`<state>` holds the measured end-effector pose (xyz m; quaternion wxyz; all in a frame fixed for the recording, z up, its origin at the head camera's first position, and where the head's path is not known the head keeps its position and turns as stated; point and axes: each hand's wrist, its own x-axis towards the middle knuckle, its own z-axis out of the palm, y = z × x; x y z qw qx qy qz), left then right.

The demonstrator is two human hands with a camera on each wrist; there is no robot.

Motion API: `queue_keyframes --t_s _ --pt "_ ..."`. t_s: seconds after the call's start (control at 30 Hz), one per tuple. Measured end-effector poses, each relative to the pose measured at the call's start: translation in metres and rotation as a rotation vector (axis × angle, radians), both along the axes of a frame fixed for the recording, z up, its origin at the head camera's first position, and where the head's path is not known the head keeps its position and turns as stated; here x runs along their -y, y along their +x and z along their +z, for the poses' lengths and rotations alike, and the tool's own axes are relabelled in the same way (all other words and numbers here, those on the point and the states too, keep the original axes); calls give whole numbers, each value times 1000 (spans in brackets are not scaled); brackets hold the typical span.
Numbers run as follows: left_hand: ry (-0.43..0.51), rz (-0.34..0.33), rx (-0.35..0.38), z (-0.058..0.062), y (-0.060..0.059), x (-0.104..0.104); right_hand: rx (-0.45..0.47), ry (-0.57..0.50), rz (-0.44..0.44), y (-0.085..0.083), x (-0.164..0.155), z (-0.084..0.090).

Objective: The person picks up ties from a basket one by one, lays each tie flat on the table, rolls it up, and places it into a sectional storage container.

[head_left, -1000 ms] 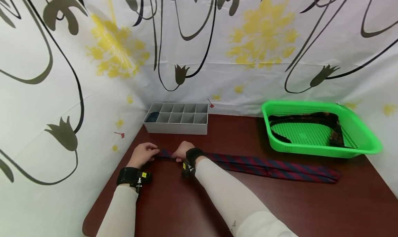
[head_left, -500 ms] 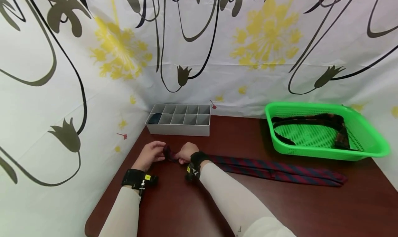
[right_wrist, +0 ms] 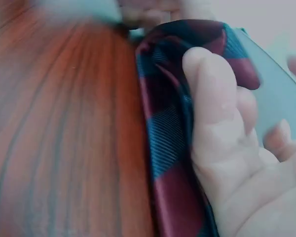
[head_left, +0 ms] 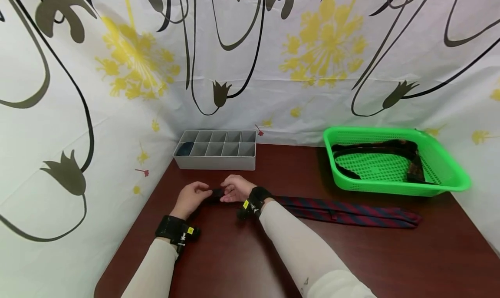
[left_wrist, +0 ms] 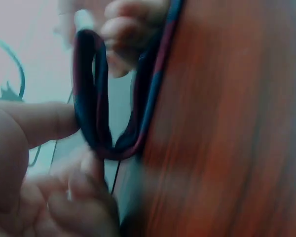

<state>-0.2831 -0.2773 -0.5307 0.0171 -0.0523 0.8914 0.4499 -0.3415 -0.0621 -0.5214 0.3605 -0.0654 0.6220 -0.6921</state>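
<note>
A navy-and-burgundy striped necktie [head_left: 351, 212] lies doubled lengthwise across the table. Its left end is bent up and over into a loop, seen from the side as a necktie [left_wrist: 101, 108] in the left wrist view. My left hand [head_left: 191, 199] pinches this bend, with the thumb [left_wrist: 49, 120] against the outer layer and fingers below. Close to its right, my right hand [head_left: 239, 188] has its fingers against the folded part. Those fingers [right_wrist: 209, 94] lie along the striped necktie [right_wrist: 170, 138] in the right wrist view. Part of the necktie is hidden behind my right wrist.
A grey compartment box [head_left: 218, 162] stands at the back left with a dark blue item [head_left: 184, 149] in one front compartment. At the back right, a green basket [head_left: 390, 187] holds a dark brown strip [head_left: 416, 170]. Patterned white cloth [head_left: 250, 72] borders the brown table [head_left: 351, 254].
The necktie's left end was lifted off the table and folded over toward the right. My right fingers have loosened from their pinch. The head view has shifted slightly.
</note>
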Motion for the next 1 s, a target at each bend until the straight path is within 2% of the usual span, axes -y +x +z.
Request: queue_keyframes --t_s 0.1,0.2,0.27,0.37,0.43,0.47,0.53,0.7,0.8,1.0 --pt "-63 41 9 0 0 -6 -40 45 42 -3 -3 -1" --pt "-77 62 20 2 1 -8 -176 193 67 -2 1 0" --pt "-82 46 17 3 2 -8 -336 373 72 0 6 3" --pt "-98 30 18 2 3 -6 -585 707 78 7 11 7" --pt "-106 29 31 3 6 -6 -675 872 93 11 12 9" --pt "-111 33 44 2 7 -5 -693 912 101 13 12 10" --pt "-115 33 55 3 9 -5 -678 917 106 17 10 9" --pt "-74 -15 64 9 15 -6 -588 732 89 19 -1 6" --pt "-7 -18 57 11 15 -6 -536 653 76 16 -6 4" --pt "140 -19 62 12 11 -7 -522 672 81 7 -7 0"
